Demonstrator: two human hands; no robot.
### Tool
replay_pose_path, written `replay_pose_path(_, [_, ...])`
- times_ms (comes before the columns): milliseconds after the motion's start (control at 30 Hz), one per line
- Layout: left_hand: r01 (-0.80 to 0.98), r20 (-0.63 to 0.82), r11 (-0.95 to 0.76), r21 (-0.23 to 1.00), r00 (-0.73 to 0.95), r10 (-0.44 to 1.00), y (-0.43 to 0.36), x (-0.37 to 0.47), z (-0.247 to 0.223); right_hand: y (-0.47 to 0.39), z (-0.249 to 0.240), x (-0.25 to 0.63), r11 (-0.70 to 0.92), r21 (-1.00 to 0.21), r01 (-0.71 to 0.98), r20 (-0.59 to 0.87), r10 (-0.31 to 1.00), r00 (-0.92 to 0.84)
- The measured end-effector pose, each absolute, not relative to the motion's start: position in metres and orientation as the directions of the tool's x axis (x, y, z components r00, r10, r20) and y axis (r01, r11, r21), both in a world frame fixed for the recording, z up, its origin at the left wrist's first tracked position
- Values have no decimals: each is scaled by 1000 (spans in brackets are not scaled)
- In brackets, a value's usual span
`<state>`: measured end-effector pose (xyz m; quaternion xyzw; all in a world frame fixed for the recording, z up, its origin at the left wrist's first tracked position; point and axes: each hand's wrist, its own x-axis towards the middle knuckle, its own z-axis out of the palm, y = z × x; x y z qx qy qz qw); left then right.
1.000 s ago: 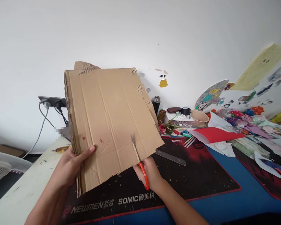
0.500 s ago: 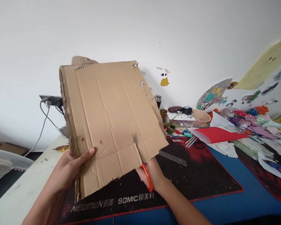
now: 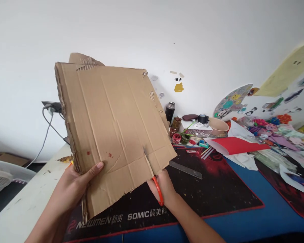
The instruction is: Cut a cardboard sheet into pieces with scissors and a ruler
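A large sheet of brown cardboard point(image 3: 116, 114), folded along its left side and torn at several edges, is held up tilted above the desk. My left hand point(image 3: 78, 180) grips its lower left edge, thumb on the front face and fingers hidden behind. At the lower right, my right hand point(image 3: 163, 189) is closed on scissors point(image 3: 158, 190) with an orange-red handle. One blade shows on the front of the cardboard, along a slit running up from the bottom edge. The other blade and most of my right fingers are out of sight behind the sheet.
A black mouse mat point(image 3: 207, 192) covers the desk, with a ruler point(image 3: 186, 169) on it. Behind stand a thermos point(image 3: 170, 111), paint jars point(image 3: 176, 137) and a beige bowl point(image 3: 218, 126). Red paper point(image 3: 238, 145) and craft scraps lie right. A power strip point(image 3: 52, 106) with cables is left.
The cardboard has tilted and shifted left at its top, uncovering more of the thermos and jars. Both hands keep their hold, and the scissors stay in the slit.
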<state>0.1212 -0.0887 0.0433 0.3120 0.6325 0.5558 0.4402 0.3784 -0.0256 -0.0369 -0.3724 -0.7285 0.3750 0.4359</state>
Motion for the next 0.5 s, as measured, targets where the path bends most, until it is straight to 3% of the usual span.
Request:
replay_pose_path(367, [-174,-271,217,961,-410,871,-74,127,43,-28,-62,373,365,-878,308,284,918,-278])
replay_pose_path(500, [-193,-274,214,958,-377,885,-60,123,37,-30,-65,374,249,-908,336,176,956,-233])
